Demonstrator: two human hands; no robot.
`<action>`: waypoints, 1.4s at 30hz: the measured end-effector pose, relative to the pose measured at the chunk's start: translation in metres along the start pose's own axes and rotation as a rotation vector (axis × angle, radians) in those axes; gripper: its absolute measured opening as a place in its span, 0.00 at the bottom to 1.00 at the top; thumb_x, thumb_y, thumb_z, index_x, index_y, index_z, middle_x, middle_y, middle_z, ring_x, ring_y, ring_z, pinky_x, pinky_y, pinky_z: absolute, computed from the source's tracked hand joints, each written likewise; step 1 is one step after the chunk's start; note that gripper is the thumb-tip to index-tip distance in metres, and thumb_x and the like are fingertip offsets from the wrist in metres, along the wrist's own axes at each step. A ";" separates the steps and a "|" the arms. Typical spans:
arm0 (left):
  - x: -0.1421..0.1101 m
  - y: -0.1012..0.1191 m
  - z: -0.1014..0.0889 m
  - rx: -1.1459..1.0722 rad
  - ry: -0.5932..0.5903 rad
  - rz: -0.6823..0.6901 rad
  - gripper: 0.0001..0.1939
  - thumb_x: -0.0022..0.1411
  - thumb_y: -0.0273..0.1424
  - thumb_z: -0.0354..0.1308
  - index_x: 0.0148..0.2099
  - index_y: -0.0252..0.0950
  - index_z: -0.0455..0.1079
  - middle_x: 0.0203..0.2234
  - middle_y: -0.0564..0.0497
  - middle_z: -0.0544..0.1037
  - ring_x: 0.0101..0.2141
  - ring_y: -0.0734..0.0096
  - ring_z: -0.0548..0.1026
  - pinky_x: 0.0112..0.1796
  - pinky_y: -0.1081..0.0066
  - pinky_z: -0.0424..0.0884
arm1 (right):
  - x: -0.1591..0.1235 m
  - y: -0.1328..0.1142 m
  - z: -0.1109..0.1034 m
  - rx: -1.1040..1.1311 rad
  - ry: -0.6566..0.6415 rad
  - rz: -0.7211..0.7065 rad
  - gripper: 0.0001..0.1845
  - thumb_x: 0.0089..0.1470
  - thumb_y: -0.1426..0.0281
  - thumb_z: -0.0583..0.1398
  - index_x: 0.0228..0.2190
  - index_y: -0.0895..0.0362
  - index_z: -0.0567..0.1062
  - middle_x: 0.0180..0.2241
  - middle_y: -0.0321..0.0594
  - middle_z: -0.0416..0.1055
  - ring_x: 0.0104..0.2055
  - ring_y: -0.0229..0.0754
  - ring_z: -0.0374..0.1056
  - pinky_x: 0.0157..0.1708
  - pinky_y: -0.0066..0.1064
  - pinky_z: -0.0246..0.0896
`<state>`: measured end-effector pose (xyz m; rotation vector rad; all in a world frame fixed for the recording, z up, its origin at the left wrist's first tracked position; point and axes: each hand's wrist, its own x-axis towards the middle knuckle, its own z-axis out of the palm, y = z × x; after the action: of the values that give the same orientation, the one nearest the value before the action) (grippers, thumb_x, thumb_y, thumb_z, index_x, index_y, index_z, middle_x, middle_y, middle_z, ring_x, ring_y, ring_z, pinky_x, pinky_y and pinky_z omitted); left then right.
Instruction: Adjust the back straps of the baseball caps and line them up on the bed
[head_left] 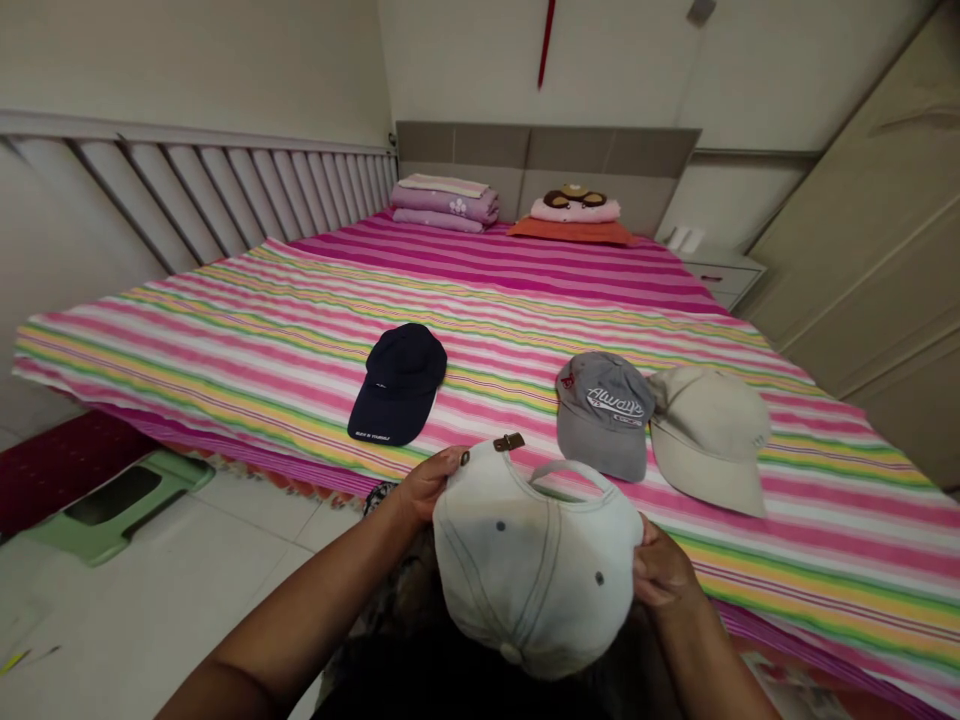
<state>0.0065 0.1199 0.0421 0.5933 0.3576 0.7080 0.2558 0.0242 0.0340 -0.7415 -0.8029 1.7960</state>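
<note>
A white cotton baseball cap [536,560] is held in the lower middle of the frame, just above the near edge of the bed, by both hands. Its crown is turned toward the camera, with the top button [511,653] lowest and the rear strap opening [568,470] uppermost. A small brass buckle [508,442] is carried on the strap. Grey stitched seams run down the panels, two dark eyelets are visible, and faint shadowy marks lie on the fabric. The brim is hidden behind the crown.

The left hand [427,483] is curled around the cap's upper left edge, its fingers pressed against the fabric near the strap. The right hand [664,567] is cupped around the lower right edge, with the cap pinched between fingers and thumb.

Three more caps are laid on a striped pink, yellow and green bedsheet [225,370]. A navy cap [397,385] is placed left of centre, while a grey cap [604,415] with white lettering touches a beige cap [705,440] at the right. A white bedside cabinet with drawers [724,275] stands at the upper right, with two white items [684,240] on top. Folded pink bedding [446,203] and a monkey-faced pillow [575,205] are placed at the far end of the bed. A green plastic stool [112,505] is seen on the floor at the lower left.
</note>
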 end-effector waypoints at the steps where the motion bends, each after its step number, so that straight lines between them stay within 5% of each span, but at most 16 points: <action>1: 0.000 0.002 0.002 0.033 -0.011 -0.029 0.19 0.31 0.35 0.70 0.26 0.28 0.72 0.16 0.50 0.74 0.16 0.77 0.69 0.20 0.78 0.65 | -0.001 -0.002 0.001 -0.001 -0.008 -0.003 0.18 0.22 0.69 0.71 0.23 0.57 0.78 0.18 0.40 0.74 0.22 0.46 0.71 0.30 0.37 0.66; 9: 0.002 0.011 0.020 0.263 -0.099 -0.074 0.17 0.34 0.31 0.69 0.29 0.27 0.72 0.20 0.48 0.75 0.19 0.75 0.71 0.23 0.77 0.66 | -0.007 -0.010 0.005 -0.124 -0.096 0.018 0.13 0.34 0.62 0.68 0.23 0.59 0.77 0.21 0.42 0.73 0.25 0.43 0.70 0.27 0.32 0.63; 16: 0.002 0.005 0.035 0.356 -0.027 -0.038 0.14 0.40 0.33 0.67 0.30 0.30 0.71 0.21 0.51 0.74 0.19 0.80 0.70 0.21 0.80 0.63 | -0.010 -0.015 0.006 -0.124 -0.054 -0.062 0.17 0.35 0.58 0.66 0.23 0.59 0.76 0.19 0.38 0.70 0.21 0.35 0.64 0.22 0.24 0.56; 21: 0.003 0.007 0.047 0.449 -0.013 -0.005 0.13 0.41 0.32 0.66 0.29 0.31 0.70 0.18 0.55 0.72 0.16 0.83 0.66 0.18 0.81 0.58 | -0.008 -0.023 0.018 -0.163 -0.044 -0.147 0.09 0.42 0.65 0.64 0.23 0.59 0.75 0.21 0.38 0.70 0.24 0.35 0.63 0.25 0.25 0.56; 30: 0.003 0.006 0.053 0.416 -0.013 -0.011 0.17 0.41 0.32 0.66 0.37 0.33 0.73 0.28 0.49 0.76 0.25 0.77 0.72 0.28 0.76 0.65 | -0.007 -0.028 0.033 -0.105 -0.004 -0.242 0.08 0.44 0.65 0.63 0.24 0.57 0.71 0.15 0.34 0.66 0.21 0.36 0.62 0.24 0.28 0.54; 42: 0.008 -0.003 0.064 0.423 0.125 0.118 0.11 0.41 0.31 0.66 0.28 0.32 0.72 0.19 0.55 0.71 0.18 0.84 0.63 0.22 0.79 0.58 | -0.010 -0.034 0.045 -0.115 0.041 -0.263 0.10 0.45 0.63 0.62 0.26 0.57 0.70 0.12 0.30 0.61 0.18 0.36 0.60 0.24 0.30 0.54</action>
<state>0.0456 0.0989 0.0894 0.9794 0.5997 0.7908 0.2417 0.0166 0.0893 -0.7091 -0.9372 1.5052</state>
